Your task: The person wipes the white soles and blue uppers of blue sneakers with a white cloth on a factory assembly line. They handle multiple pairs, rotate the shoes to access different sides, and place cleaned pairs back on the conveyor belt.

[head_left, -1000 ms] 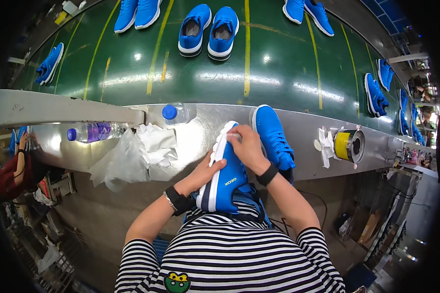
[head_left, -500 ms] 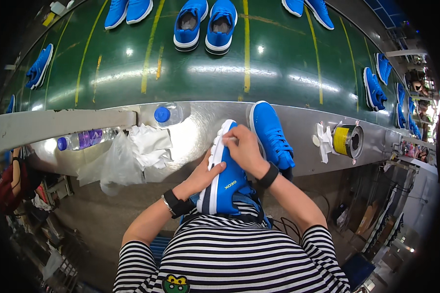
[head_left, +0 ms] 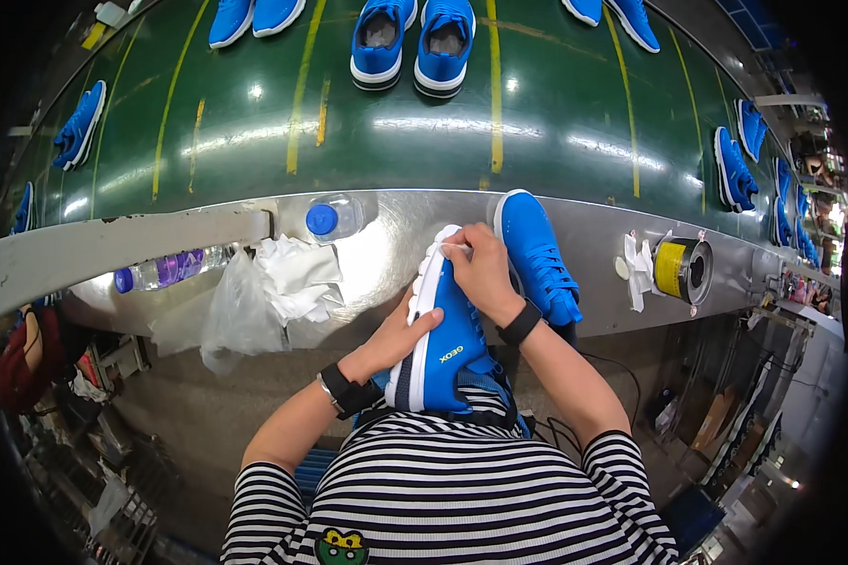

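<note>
Handwork on the toe edge of one blue shoe (head_left: 450, 337) is, as I read my feed, the step in hand. That shoe is held in front of the striped shirt (head_left: 424, 480), over the near side of the metal desk (head_left: 594, 226), toe pointing away and white sole (head_left: 426, 292) turned to the left. My left hand (head_left: 389, 343) has a firm grip around the sole side, thumb pressed on the upper. My right hand (head_left: 485, 275) is curled at the toe, fingertips close together where upper meets sole; I cannot tell whether that grip is closed on anything small. A second blue shoe (head_left: 535, 245) sits just to the right on the desk, and crumpled white paper (head_left: 297, 278) lies off to the left. Any further pass along that edge would call, I judge, for the left to keep the shoe steady while the right works lightly.
</note>
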Motion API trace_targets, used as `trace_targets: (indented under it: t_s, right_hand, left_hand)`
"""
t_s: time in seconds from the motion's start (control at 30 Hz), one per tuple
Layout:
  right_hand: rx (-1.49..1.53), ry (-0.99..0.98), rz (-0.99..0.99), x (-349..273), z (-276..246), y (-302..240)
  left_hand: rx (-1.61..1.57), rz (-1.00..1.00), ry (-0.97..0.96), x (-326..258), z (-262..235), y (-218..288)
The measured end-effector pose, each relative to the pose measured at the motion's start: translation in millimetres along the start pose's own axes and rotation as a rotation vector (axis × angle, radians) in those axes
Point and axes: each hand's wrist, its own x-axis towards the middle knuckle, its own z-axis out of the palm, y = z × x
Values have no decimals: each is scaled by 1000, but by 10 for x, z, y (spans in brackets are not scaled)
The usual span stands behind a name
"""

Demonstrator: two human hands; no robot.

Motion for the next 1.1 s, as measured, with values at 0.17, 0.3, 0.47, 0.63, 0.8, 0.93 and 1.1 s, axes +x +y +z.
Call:
trace_targets:
  t_s: [0.17, 0.3, 0.47, 0.63, 0.8, 0.93, 1.1]
  right_hand:
    - [49, -101, 2, -213, -39, -151]
    - [-142, -13, -4, 143, -54, 153]
    - [528, -89, 302, 90, -549, -119]
    - [639, -375, 277, -292, -983, -372]
    - [353, -611, 107, -672, -1023, -375]
    - [347, -587, 121, -799, -1029, -301]
    - [325, -500, -93, -785, -824, -358]
  left_hand:
    - [34, 106, 74, -10, 11, -26]
    - [-104, -58, -51, -24, -66, 108]
    - [-74, -171, -305, -234, -601, 413]
    - [106, -377, -611, -548, -782, 467]
    - [84, -576, -694, -471, -457, 536]
    - [152, -614, -740, -380, -336, 590]
    - [237, -663, -773, -302, -220, 632]
